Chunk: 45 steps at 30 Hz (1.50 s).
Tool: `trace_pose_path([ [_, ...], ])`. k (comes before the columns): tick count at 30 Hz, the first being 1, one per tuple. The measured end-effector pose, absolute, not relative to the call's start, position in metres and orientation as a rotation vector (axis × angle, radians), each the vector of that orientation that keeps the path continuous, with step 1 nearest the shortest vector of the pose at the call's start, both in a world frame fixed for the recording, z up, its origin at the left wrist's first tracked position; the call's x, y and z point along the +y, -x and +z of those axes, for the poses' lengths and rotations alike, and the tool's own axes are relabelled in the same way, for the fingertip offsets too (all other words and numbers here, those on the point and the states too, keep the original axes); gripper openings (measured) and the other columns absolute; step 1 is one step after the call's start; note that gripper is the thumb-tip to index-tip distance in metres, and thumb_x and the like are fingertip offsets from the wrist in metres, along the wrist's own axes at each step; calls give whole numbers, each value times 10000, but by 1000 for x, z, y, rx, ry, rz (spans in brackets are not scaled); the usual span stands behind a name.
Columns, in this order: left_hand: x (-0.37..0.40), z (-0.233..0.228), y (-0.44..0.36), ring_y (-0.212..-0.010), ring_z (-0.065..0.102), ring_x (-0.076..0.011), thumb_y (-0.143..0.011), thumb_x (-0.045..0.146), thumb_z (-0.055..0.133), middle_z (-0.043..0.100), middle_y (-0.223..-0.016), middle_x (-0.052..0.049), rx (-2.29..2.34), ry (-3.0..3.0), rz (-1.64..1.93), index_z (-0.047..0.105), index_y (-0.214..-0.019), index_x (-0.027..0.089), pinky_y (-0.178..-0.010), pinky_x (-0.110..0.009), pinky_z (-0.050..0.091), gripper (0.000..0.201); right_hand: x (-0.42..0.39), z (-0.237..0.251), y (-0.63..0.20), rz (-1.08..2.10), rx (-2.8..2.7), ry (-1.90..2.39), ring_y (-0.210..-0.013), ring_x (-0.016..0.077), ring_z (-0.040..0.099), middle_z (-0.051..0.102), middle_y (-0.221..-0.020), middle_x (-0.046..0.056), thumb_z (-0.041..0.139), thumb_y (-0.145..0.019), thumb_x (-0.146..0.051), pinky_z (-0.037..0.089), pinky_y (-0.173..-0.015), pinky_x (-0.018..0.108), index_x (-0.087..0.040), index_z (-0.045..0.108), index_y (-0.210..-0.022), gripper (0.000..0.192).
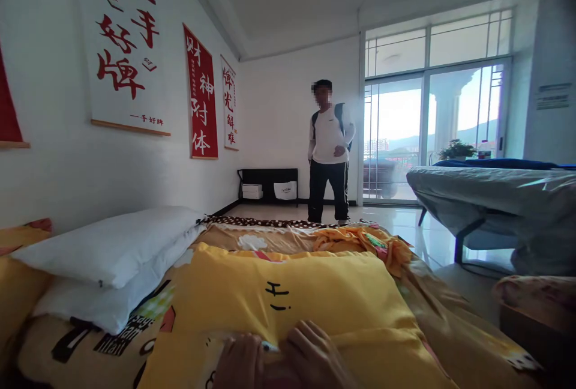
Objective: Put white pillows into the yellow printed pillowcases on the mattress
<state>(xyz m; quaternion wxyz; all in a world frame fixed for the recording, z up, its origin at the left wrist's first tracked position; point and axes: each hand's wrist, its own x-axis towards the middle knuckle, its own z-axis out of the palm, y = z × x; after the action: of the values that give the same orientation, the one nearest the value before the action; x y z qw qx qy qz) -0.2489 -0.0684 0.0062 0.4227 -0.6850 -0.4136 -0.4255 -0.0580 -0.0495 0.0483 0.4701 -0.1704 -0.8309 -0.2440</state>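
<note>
Hands press together at the near edge of a yellow pillow (288,299) lying on a bed, seen from the head camera. The left hand (240,362) sits knuckles-up at the bottom of the frame, its fingers curled down into the yellow cover; the right hand (310,356) lies just beside it, touching it, fingers close together and bent over the same edge of fabric. Whether either hand has actually pinched the cloth cannot be told, since the fingertips are hidden in the fold. The pillow carries a few small black marks near its middle and rests on a patterned bedspread (432,305) in tan and yellow. To the left, two white pillows (112,251) are stacked one on the other against the wall, near the yellow one but apart from it. A crumpled orange-yellow cloth (360,242) lies beyond the pillow toward the far end of the bed. Well beyond that, a person in a white top and dark trousers (330,155) stands on the tiled floor beside a sliding glass door (432,131). Red-and-white calligraphy banners (200,95) hang along the left wall, and a second bed with a grey cover (495,197) stands at right.
</note>
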Motion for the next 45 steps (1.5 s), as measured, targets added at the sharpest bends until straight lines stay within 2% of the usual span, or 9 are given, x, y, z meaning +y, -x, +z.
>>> trace_pose_path([
  [4, -73, 17, 280, -667, 630, -123, -997, 153, 299, 659, -738, 4, -1025, 1807, -1035, 557, -868, 196, -686, -264, 428, 292, -50, 49, 57, -646, -2038, 427, -630, 134, 465, 549, -685, 1, 302, -1025, -309, 324, -608, 272, -178, 538, -759, 379],
  [7, -80, 18, 300, -752, 632, -135, -997, 172, 296, 676, -798, -1, -986, 1850, -950, 590, -894, 210, -757, -282, 412, 314, -49, 45, 58, -695, -2027, 423, -618, 135, 463, 547, -675, -3, 337, -1021, -283, 314, -595, 280, -180, 539, -757, 348],
  [11, -89, 15, 305, -795, 607, -162, -1007, 190, 249, 656, -789, -15, -1206, 1786, -996, 604, -856, 213, -834, -350, 353, 386, -53, 48, 60, -671, -2042, 455, -650, 144, 485, 570, -706, -4, 553, -943, -378, 342, -606, 289, -183, 568, -813, 234],
  [14, -91, 12, 298, -833, 602, -175, -1007, 180, 228, 654, -790, -36, -1254, 1745, -1033, 598, -850, 204, -846, -369, 334, 402, -59, 55, 65, -678, -2026, 440, -655, 143, 489, 573, -712, -6, 637, -870, -488, 357, -610, 288, -182, 572, -825, 316],
  [23, -89, 15, 309, -863, 614, -141, -992, 184, 317, 660, -823, 16, -1162, 1883, -926, 606, -889, 225, -807, -321, 339, 309, -53, 50, 109, -720, -2046, 278, -617, 128, 444, 539, -672, -28, 469, -982, -225, 312, -579, 284, -185, 552, -847, 163],
  [28, -90, 15, 307, -836, 615, -147, -1013, 204, 227, 658, -780, -1, -1303, 1862, -916, 592, -825, 207, -815, -327, 354, 411, -49, 45, 119, -743, -2135, 270, -629, 128, 448, 545, -689, -35, 520, -966, -282, 320, -585, 293, -187, 520, -823, 171],
  [36, -81, 12, 312, -681, 593, -130, -998, 238, 300, 620, -728, 6, -1392, 1939, -993, 575, -788, 194, -707, -284, 386, 349, -44, 35, 123, -765, -2163, 265, -626, 124, 463, 597, -743, -61, 626, -908, -313, 326, -577, 297, -196, 527, -867, 159],
  [40, -76, 10, 332, -773, 625, -145, -928, 197, 384, 675, -861, -18, -1253, 1944, -880, 639, -912, 214, -697, -281, 400, 255, -44, 35, 121, -782, -2173, 273, -611, 129, 447, 563, -678, -56, 617, -912, -313, 318, -589, 293, -189, 515, -818, 186],
  [45, -77, 3, 342, -842, 609, -193, -865, 232, 433, 671, -930, -53, -1189, 1865, -915, 641, -957, 214, -718, -317, 394, 228, -49, 39, 118, -747, -2298, 293, -664, 135, 464, 602, -742, -48, 621, -909, -303, 325, -627, 297, -181, 535, -874, 153],
])
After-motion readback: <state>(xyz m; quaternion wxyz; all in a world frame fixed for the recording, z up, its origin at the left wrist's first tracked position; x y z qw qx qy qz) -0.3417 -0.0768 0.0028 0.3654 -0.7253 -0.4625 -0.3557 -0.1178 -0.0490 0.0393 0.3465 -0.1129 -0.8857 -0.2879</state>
